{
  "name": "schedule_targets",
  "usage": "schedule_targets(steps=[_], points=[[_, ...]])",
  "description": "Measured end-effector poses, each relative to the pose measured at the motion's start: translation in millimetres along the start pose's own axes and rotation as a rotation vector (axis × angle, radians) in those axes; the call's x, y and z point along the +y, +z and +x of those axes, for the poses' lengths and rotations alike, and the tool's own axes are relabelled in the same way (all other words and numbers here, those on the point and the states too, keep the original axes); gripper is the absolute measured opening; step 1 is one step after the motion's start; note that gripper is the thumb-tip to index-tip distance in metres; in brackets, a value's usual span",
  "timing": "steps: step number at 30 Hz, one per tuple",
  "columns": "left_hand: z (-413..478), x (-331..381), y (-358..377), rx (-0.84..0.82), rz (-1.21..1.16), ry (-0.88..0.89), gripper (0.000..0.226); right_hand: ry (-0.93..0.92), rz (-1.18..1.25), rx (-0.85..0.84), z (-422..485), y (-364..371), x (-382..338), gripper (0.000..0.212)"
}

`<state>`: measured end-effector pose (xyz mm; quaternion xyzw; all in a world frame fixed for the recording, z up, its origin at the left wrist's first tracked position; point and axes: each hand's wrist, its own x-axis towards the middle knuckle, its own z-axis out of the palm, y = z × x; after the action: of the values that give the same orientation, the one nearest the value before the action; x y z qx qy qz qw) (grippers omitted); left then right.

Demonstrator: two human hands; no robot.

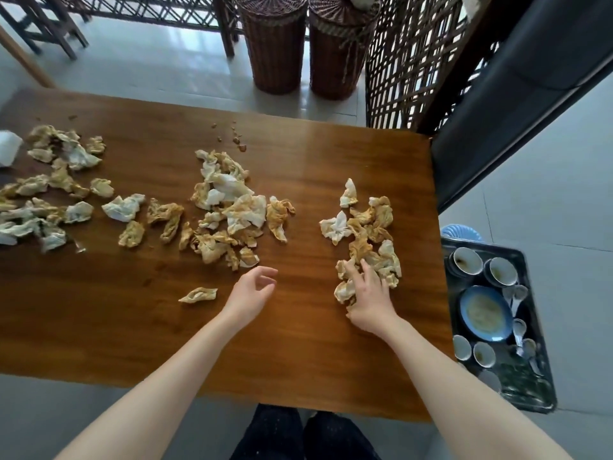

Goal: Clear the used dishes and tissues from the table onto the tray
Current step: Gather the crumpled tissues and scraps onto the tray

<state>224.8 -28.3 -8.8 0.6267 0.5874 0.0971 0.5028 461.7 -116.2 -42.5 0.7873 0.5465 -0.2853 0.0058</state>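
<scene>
My hands among soiled tissues, tray waiting off the right edge.

My right hand (368,300) rests with its fingers spread flat on the near end of the tissue pile (371,234) by the worktop's (298,343) right edge. My left hand (252,290) hovers near the front middle, fingers loosely curled, holding nothing. A lone tissue (198,294) lies just left of it. More crumpled tissues form a middle heap (229,207) and a scatter toward the left edge (49,194). The dark tray (524,390) sits beyond the right edge, lower down, carrying a blue plate (486,313), cups and spoons.
</scene>
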Motion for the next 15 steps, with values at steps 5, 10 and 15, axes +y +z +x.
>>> schedule_targets(steps=[5, 10, 15], points=[[20.0, 0.0, -9.4, -0.048, -0.001, 0.048, 0.023, -0.038, -0.147, -0.130, 5.1, 1.7, -0.3, 0.113], [31.3, -7.4, -16.1, -0.115, -0.018, 0.038, 0.022, 0.010, -0.080, -0.091, 12.7, -0.2, -10.6, 0.097], [37.8, -13.2, -22.7, -0.157, 0.001, 0.026, 0.021, 0.045, -0.017, 0.065, 19.1, -1.0, -23.1, 0.063]])
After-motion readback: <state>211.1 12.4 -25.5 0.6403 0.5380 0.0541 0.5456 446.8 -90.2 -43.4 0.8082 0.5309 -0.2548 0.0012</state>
